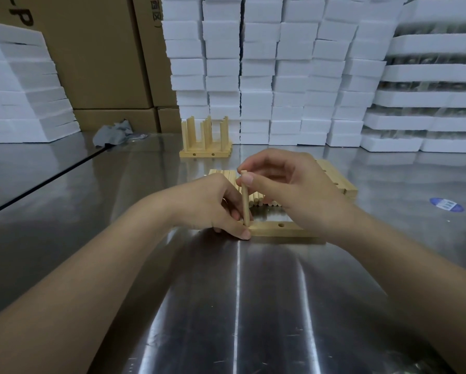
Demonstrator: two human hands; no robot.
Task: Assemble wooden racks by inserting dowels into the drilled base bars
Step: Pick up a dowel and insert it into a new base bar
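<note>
A drilled wooden base bar [277, 230] lies flat on the steel table in front of me, one open hole showing on its top. A dowel [245, 201] stands upright at the bar's left end. My right hand [288, 182] pinches the dowel near its top between thumb and fingers. My left hand [213, 206] grips the left end of the bar, its thumb against the front edge beside the dowel's foot. Behind my hands lie a pile of loose dowels [264, 202] and several more base bars [337, 179].
A finished rack [206, 143] with upright dowels stands at the back centre. White foam blocks [275, 71] are stacked behind it and at the left, with cardboard boxes [99, 55] beside them. A grey rag [113, 136] lies at the back left, a blue sticker [446, 204] at the right.
</note>
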